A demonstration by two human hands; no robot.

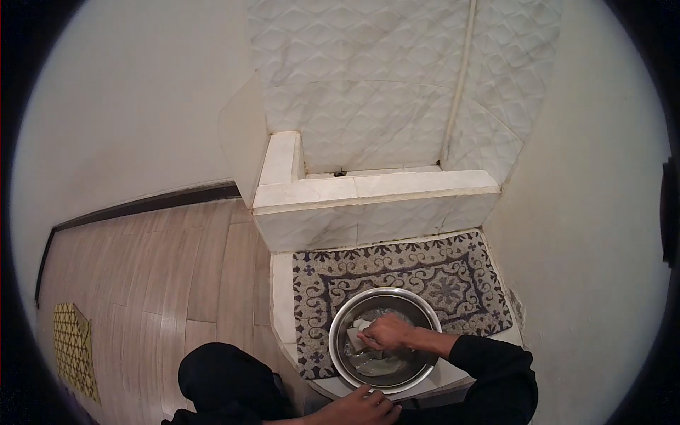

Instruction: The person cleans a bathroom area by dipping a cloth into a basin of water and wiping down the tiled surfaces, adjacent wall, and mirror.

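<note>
Pale cloth [355,339] touches the right fingers [371,338]; basin [333,348] surrounds both.

Pale walls [134,106] and marbled tiles [368,64] border plank flooring [163,283].

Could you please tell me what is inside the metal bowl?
Inside the bowl I see what looks like water and pale cloth, with the right hand on the cloth. Anything beneath the cloth and hand is covered, so I cannot tell.
</note>
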